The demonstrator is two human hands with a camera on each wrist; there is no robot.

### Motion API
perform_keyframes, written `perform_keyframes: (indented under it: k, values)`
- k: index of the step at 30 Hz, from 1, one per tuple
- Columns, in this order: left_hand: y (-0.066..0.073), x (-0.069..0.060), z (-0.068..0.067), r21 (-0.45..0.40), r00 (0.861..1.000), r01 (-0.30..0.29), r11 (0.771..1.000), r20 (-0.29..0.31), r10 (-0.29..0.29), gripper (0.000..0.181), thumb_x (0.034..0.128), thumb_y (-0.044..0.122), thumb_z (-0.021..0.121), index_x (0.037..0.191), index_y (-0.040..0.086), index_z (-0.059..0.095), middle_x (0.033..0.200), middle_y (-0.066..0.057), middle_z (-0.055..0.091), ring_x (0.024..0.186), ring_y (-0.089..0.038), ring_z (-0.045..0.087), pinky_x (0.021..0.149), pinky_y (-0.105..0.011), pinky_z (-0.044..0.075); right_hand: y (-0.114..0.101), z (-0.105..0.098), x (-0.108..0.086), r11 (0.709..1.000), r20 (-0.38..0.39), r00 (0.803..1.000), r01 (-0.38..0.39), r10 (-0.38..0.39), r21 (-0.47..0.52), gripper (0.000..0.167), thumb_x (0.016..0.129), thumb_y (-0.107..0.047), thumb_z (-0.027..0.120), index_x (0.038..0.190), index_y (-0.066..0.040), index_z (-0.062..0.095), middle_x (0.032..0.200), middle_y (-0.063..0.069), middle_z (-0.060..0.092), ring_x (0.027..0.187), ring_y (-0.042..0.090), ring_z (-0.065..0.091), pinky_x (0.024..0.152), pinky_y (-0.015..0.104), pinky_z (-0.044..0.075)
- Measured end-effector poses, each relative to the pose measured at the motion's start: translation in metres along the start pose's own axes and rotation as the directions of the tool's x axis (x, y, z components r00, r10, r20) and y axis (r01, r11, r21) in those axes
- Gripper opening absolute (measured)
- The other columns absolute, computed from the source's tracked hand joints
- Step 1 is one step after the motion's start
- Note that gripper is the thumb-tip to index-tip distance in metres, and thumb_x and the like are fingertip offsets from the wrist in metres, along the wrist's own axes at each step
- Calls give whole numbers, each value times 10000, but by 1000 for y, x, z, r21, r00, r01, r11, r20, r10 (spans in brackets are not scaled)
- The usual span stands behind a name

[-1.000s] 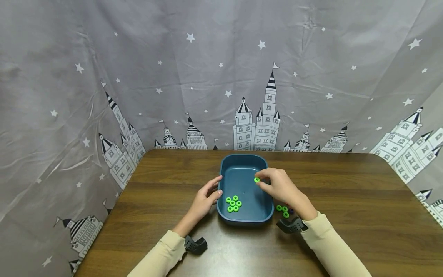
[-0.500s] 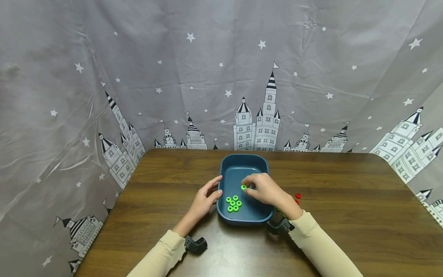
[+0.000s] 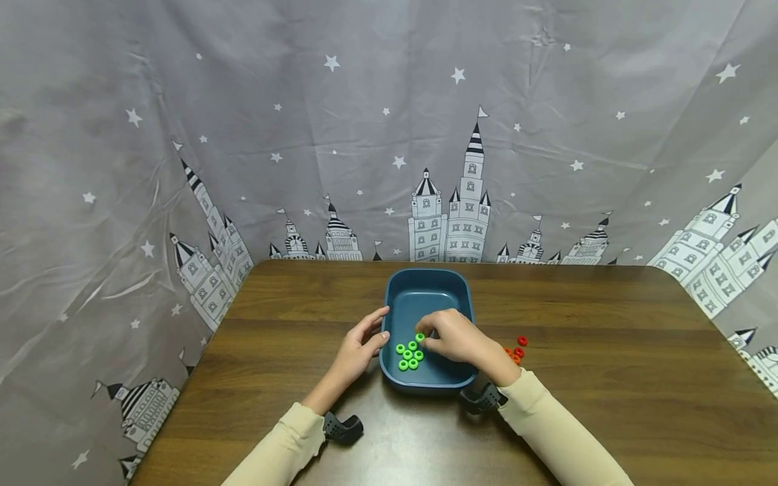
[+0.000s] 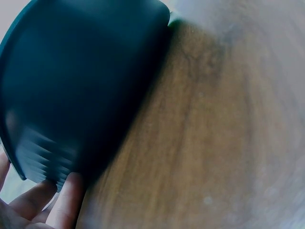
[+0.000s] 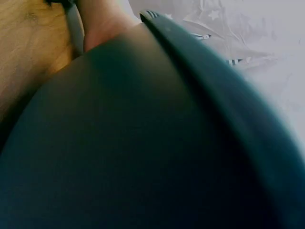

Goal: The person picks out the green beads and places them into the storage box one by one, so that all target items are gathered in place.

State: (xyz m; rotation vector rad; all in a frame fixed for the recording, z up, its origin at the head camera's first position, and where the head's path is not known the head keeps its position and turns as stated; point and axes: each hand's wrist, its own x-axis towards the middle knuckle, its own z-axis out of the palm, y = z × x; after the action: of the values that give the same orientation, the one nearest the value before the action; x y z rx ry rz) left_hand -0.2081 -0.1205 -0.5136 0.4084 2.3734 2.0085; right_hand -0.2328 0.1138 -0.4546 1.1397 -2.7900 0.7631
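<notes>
A dark teal plastic bin point(image 3: 428, 386) stands on the table, a cluster of green rings point(image 3: 408, 354) on its floor toward the near left. My right hand point(image 3: 452, 337) reaches in over the right wall and pinches another green ring point(image 3: 420, 337) between thumb and fingertips, just behind the cluster. Whether this ring touches the floor, I cannot tell. My left hand point(image 3: 358, 347) rests against the bin's left side with loosely bent fingers. In the left wrist view, its fingertips point(image 4: 69, 195) touch the outer wall. The bin's wall point(image 5: 119, 143) hides my right fingers from the right wrist camera.
Several red and orange rings point(image 3: 518, 352) lie on the brown wooden table point(image 3: 608, 378), right of the bin and partly behind my right forearm. A grey curtain point(image 3: 365, 135) with castles and stars hangs along the table's far edge.
My right hand has moved left and nearer with the pinched green ring, from the bin's right side to beside the cluster. Red and orange rings have come into view. My left hand stays put.
</notes>
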Motion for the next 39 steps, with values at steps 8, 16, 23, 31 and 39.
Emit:
perform_keyframes:
  k: [8, 16, 23, 31, 39]
  values:
    - [1, 0, 0, 8, 1000, 4, 1000, -4, -4, 503, 1020, 84, 569, 1515, 86, 478, 1462, -275, 546, 1208, -368, 618, 795, -268, 582, -4, 7, 1, 995, 21, 996, -85, 86, -43, 169, 853, -90, 763, 1019, -59, 780, 894, 38, 770, 816, 147, 695, 702, 313, 564]
    - [3, -1, 0, 9, 1000, -10, 1000, -9, 10, 504, 1015, 80, 572, 1510, 62, 476, 1465, -300, 531, 1208, -388, 617, 808, -292, 590, -6, 9, -1, 989, 18, 995, -92, 95, -117, 94, 849, -96, 773, 943, -99, 778, 797, -13, 715, 706, 101, 597, 614, 286, 496]
    - [2, -2, 0, 10, 1000, -8, 1000, -9, 8, 493, 1019, 88, 572, 1504, 60, 484, 1462, -302, 533, 1204, -383, 618, 811, -295, 588, -5, 12, -2, 982, 29, 995, -93, 99, -162, 74, 851, -103, 776, 923, -118, 783, 809, -21, 728, 695, 96, 603, 605, 296, 505]
    - [2, -1, 0, 6, 1000, 1, 1000, -9, -1, 496, 1018, 96, 574, 1506, 70, 485, 1468, -301, 527, 1232, -414, 605, 829, -329, 595, -6, 12, -2, 979, 42, 993, -105, 114, -177, 84, 854, -96, 772, 933, -116, 787, 820, -16, 731, 704, 105, 606, 618, 315, 516]
    - [1, 0, 0, 10, 1000, 7, 1000, -10, -7, 502, 1015, 98, 577, 1507, 64, 481, 1472, -296, 526, 1240, -414, 599, 819, -316, 581, -8, 11, -2, 984, 63, 994, -83, 94, -160, 87, 851, -75, 761, 930, -102, 783, 847, 9, 745, 732, 116, 628, 656, 316, 542]
